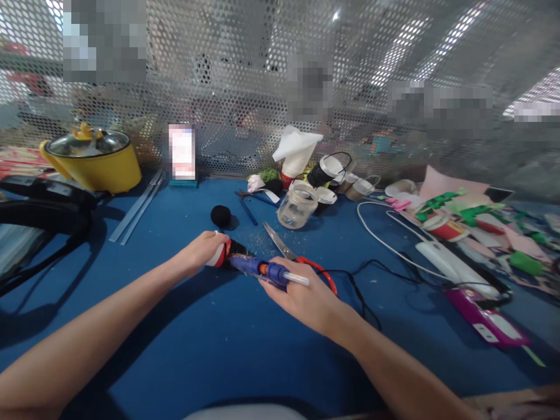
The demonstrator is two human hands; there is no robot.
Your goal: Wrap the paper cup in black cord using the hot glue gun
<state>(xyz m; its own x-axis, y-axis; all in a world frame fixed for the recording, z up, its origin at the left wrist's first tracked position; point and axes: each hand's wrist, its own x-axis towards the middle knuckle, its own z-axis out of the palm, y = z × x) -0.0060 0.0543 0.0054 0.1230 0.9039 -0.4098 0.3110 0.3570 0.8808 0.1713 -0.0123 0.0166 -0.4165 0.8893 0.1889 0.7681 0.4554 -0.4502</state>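
My right hand grips a blue hot glue gun with a clear glue stick poking out of its back end. The gun's nozzle points left at a small red, white and black craft piece, which my left hand holds on the blue table. Red-handled scissors lie just behind my right hand, blades pointing away. A black pompom sits a little beyond my left hand.
A clear jar, paper cups and pliers stand behind. A yellow pot is at the far left, glue sticks beside it. White and black cables, a power strip and green and pink scraps fill the right.
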